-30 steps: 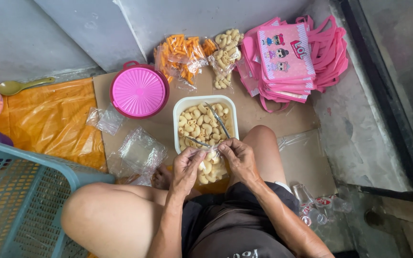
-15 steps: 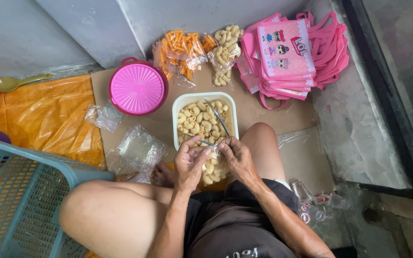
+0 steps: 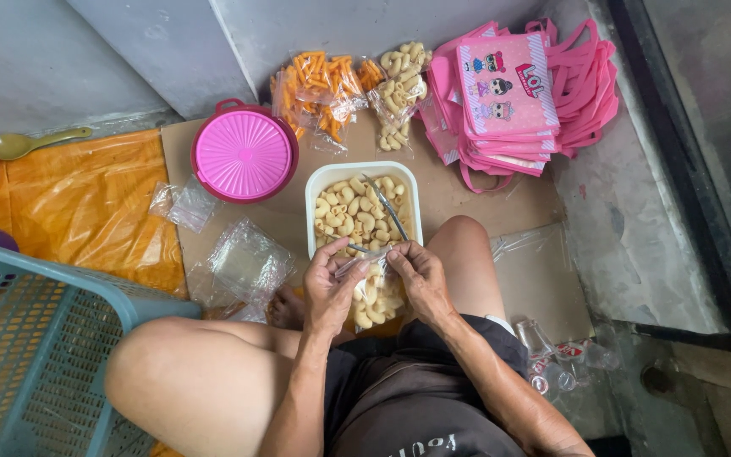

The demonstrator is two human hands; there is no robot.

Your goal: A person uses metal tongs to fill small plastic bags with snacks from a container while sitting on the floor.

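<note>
Both of my hands hold a small clear plastic bag of pale elbow-shaped snacks (image 3: 374,298) just above my lap. My left hand (image 3: 330,286) pinches the bag's top from the left, and my right hand (image 3: 420,278) pinches it from the right. Right behind the bag stands a white rectangular tub (image 3: 321,182) filled with the same pale snacks, with metal tongs (image 3: 385,206) lying across them. The bag's lower part hangs between my knees.
A round pink lidded container (image 3: 244,153) sits left of the tub. Filled bags of orange sticks (image 3: 319,93) and pale snacks (image 3: 399,93) lie by the wall, beside a stack of pink tote bags (image 3: 513,93). Empty clear bags (image 3: 243,267) and a teal basket (image 3: 35,347) are at left.
The bag has risen slightly in my hands and its top is drawn closer together between my fingers. The view has shifted a little; everything else stays put.
</note>
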